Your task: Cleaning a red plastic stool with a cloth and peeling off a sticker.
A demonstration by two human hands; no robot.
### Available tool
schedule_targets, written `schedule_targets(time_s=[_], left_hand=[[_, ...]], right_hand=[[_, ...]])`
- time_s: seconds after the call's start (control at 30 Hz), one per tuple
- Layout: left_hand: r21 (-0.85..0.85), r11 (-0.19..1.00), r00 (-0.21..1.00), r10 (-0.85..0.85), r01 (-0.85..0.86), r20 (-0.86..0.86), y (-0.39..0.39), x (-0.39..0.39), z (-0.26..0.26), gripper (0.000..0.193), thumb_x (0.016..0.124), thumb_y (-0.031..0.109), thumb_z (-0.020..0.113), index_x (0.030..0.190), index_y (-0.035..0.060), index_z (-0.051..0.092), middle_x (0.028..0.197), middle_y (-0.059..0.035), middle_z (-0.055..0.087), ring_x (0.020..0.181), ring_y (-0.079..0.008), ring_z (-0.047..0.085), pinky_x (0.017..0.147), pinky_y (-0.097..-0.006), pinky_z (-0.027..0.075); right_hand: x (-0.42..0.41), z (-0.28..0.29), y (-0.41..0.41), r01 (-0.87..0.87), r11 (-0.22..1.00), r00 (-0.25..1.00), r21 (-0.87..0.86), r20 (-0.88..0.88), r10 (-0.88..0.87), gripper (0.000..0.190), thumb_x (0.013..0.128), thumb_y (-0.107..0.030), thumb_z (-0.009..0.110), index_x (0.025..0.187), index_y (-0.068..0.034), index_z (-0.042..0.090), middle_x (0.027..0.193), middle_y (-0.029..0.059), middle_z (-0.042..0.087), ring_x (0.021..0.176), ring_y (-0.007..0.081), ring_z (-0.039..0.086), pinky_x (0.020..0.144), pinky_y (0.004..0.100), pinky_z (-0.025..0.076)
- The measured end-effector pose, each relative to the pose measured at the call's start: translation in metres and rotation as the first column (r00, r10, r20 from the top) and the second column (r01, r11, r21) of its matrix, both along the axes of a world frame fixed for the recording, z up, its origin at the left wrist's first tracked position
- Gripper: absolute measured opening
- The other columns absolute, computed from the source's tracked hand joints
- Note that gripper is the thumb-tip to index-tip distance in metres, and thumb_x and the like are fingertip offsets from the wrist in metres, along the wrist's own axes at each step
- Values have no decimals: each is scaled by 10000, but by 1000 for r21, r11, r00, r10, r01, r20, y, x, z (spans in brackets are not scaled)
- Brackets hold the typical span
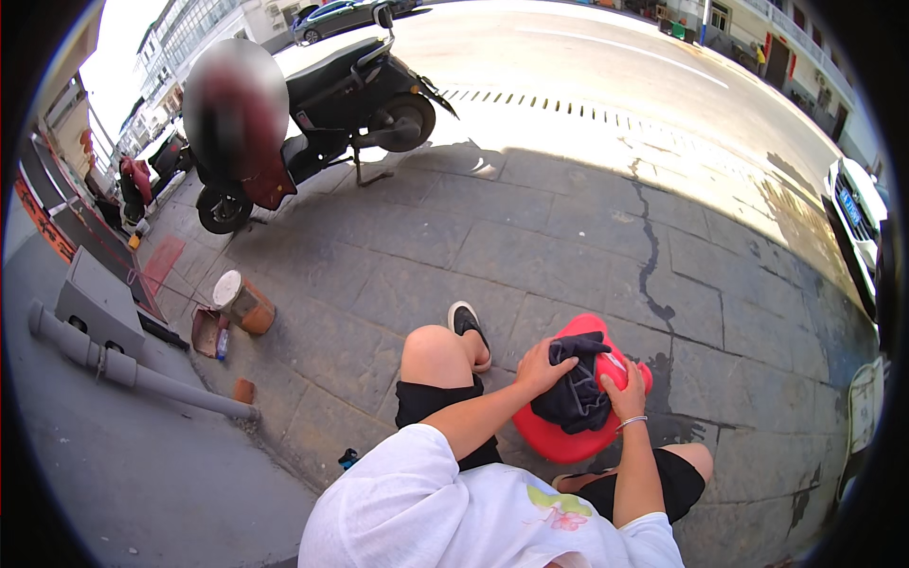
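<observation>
A red plastic stool stands on the paving between my knees. A crumpled dark cloth lies over its seat. My left hand is on the cloth's upper left part, its thumb and fingers gripping the fabric. On the right, my right hand holds a small red object with a white label, beside the cloth; its exact kind is unclear, since its red blends with the stool. A bracelet circles my right wrist.
A dark red scooter is parked ahead to the left. Near the left wall are a bucket, a dustpan, a brick piece and a grey pipe. A white car stands at the far right.
</observation>
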State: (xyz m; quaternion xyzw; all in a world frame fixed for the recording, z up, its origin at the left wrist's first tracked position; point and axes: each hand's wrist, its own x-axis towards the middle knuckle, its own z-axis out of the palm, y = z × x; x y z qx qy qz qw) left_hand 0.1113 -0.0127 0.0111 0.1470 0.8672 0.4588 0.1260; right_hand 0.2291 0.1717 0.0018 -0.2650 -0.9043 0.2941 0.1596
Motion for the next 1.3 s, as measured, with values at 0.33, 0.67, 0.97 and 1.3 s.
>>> schedule_targets(time_s=[0.33,0.67,0.97,1.3], left_hand=[[206,973,992,86,-104,96,-5,-16,-11,431,817,374,612,1053,15,571,927,-205,648,888,-338,622,777,-387,460],[376,927,999,18,-2,-39,1,-32,-32,384,842,164,535,1196,16,550,1274,-205,489,1193,-298,470,992,-358,362],[-90,942,909,-335,323,-247,13,2,31,632,734,503,702,1115,10,597,1327,-240,440,1216,-370,446,1012,-402,355],[-84,940,869,-339,332,-360,16,3,22,649,736,475,713,1186,32,567,1369,-254,382,1231,-402,409,1018,-434,345]], right_hand=[[29,14,-52,101,983,983,-150,164,-76,733,791,-555,602,1374,-153,414,1486,89,305,1387,278,232,1040,609,195],[73,35,-64,37,997,985,66,168,-47,702,782,-464,660,1341,-117,415,1426,153,346,1298,350,352,1009,490,356],[82,80,-11,-180,962,920,-205,312,238,596,750,-434,687,1218,-96,538,1164,123,526,1106,304,520,934,396,430],[46,49,2,-255,964,964,76,101,247,286,792,-169,574,1062,-115,651,1076,61,590,1023,263,548,888,378,446]])
